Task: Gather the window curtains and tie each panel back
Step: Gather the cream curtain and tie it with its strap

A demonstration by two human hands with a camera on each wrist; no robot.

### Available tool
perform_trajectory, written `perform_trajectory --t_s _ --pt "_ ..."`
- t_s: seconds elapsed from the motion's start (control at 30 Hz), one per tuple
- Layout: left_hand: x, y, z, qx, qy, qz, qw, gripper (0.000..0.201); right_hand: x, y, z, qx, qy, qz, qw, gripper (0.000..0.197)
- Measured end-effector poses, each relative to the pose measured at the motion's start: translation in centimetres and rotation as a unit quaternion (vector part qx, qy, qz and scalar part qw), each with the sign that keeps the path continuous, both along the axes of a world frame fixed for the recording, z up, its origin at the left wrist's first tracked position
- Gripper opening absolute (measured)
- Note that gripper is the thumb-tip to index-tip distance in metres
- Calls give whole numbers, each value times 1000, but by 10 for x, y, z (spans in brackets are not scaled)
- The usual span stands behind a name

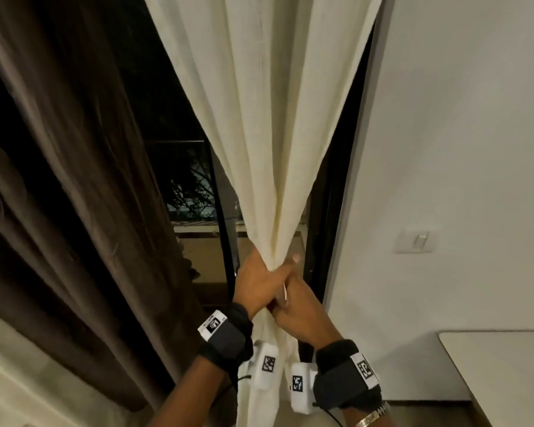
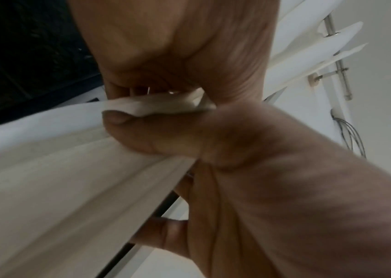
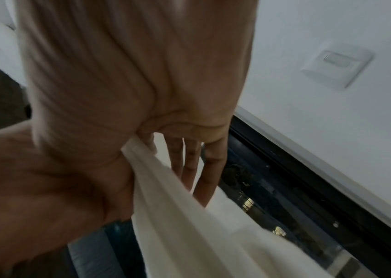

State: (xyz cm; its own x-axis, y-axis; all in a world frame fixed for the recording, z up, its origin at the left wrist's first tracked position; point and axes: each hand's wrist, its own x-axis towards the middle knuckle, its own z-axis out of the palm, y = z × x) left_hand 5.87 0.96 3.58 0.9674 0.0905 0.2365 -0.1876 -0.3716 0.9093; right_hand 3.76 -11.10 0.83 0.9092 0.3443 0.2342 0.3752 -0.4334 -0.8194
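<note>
Curtain (image 1: 259, 124): cream panel, hanging in front of the dark window (image 1: 182, 155), drawn in from a wide spread at the top to a tight neck where both hands meet; below the hands it drops on in a narrow bunch.
Left hand (image 1: 258, 282): wrapped round the neck of the curtain from the window side, thumb lying across the front of the folds, fingers curled behind. The left wrist view shows the thumb (image 2: 142, 131) pressing a fold of cloth (image 2: 156, 105) against the curled fingers.
Right hand (image 1: 299, 312): just below and against the left hand, on the wall side of the curtain, the two hands touching. From the head view its fingers are hidden behind the left hand and the cloth. In the right wrist view the cloth (image 3: 189, 216) runs out from between palm and thumb base, while the fingers (image 3: 204, 169) lie fairly straight and close together along the far side of it; whether they press the cloth I cannot tell.
Brown curtain (image 1: 59, 180): hangs loose on the far side of the window from the cream curtain, apart from both hands.
Wall (image 1: 460, 134): white, just beside the curtain, opposite the window.
Switch (image 1: 416, 241): on the wall, a little above the level of the hands.
Tabletop (image 1: 506, 371): pale corner against the wall, below the switch.
</note>
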Motion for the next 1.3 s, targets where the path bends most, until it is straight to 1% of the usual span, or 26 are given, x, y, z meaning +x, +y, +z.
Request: perform_trajectory --t_s 0.07,0.1,0.13,0.17,0.2,0.27,0.3,0.33,0.37,0.43,0.47,0.57,0.63,0.67,0.73,0.8,0.87,0.93,1.0,1.07,1.1,1.2,1.23,1.3 --pt "5 4 -11 -22 33 7 999 19 0 -18 -3 2 49 16 999 63" --pt "5 5 -18 -27 50 1 998 12 3 -28 -8 -9 78 18 997 67" --pt "3 6 -24 -29 64 -9 998 14 4 -38 -13 -34 110 19 993 71" --pt "1 8 -28 -34 77 -21 996 15 7 -48 -19 -65 135 17 989 70" --pt "-1 9 -32 -47 90 -36 994 16 8 -57 -26 -99 155 17 983 60" --pt "-5 8 -35 -74 107 -61 990 21 8 -67 -37 -152 175 32 972 31" --pt "-6 7 -36 -85 112 -69 988 24 5 -69 -40 -163 184 45 968 24" --pt "-7 6 -36 -91 116 -77 986 25 3 -68 -44 -162 193 57 966 22" --pt "-9 5 -36 -96 118 -82 985 25 0 -65 -46 -148 197 65 967 27" --pt "-9 2 -34 -107 125 -88 982 26 -1 -58 -50 -111 191 57 974 47" --pt "-9 1 -34 -117 130 -88 981 26 0 -55 -51 -101 185 48 976 48" --pt "-8 2 -36 -114 129 -66 983 24 2 -51 -53 -102 154 37 982 31" --pt "-7 4 -40 -104 119 -69 985 22 3 -54 -53 -93 143 32 985 27" --pt "-8 4 -42 -103 114 -72 985 23 2 -57 -52 -87 145 30 985 26" --pt "-9 6 -45 -104 110 -76 986 27 5 -67 -52 -67 158 32 985 31" --pt "-10 9 -48 -92 112 -73 987 38 9 -80 -50 -54 177 32 982 37" --pt "-11 12 -51 -68 111 -65 989 50 13 -93 -46 -57 191 32 980 34" --pt "-8 14 -54 -49 113 -58 991 50 16 -104 -40 -68 209 33 975 26" --pt "-7 13 -55 -45 126 -58 989 48 20 -111 -35 -108 206 42 972 30" --pt "-7 11 -56 -50 143 -58 987 45 25 -112 -31 -147 178 29 973 30" --pt "-8 11 -57 -51 147 -63 986 44 27 -112 -29 -144 159 10 977 27" --pt "-12 11 -59 -48 149 -93 983 45 36 -111 -28 -84 114 -68 988 22" --pt "-14 12 -59 -48 153 -103 982 46 38 -110 -28 -77 98 -84 989 21" --pt "-19 11 -61 -47 166 -123 977 42 43 -105 -27 -79 48 -90 992 17"
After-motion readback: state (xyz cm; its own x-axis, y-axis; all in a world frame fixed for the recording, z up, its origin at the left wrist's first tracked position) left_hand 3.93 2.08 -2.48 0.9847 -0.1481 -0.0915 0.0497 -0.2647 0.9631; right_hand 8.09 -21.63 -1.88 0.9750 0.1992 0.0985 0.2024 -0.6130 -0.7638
